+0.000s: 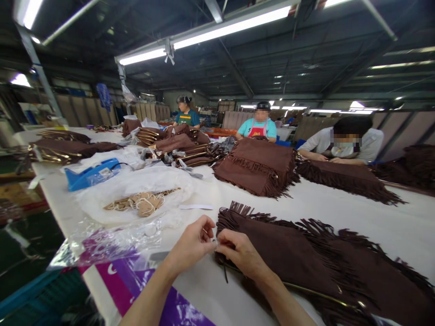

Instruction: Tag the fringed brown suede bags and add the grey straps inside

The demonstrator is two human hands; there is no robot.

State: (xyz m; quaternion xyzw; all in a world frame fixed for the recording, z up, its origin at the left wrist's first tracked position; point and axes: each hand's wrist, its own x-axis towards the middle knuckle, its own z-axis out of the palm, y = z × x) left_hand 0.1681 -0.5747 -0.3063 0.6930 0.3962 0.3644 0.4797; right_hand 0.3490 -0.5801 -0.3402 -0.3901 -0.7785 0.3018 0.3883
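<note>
Both bare hands meet over the white table, at the near left end of a dark brown fringed bag. Left hand: fingers curled, thumb and fingertips drawn toward the right hand. Right hand: fingers bent inward, tips almost meeting the left's, close to the bag's edge. A small pale bit shows between the fingertips; too small to identify, so cannot tell whether either hand grips it. Bag lies flat to the right, partly behind the right forearm; matte, suede-like surface, thin cut strips along the far edge and across the middle, gold-toned zipper along the near side. Left of the hands: crinkled clear plastic, glossy, partly over a purple and magenta sheet. Beyond it, thin white plastic carries a loose heap of tan card tags with white string. A wedge-shaped blue plastic object sits farther left; a narrow white strip lies just beyond the hands. Farther across, a thick stack of brown fringed pieces; three co-workers sit along the far side.
</note>
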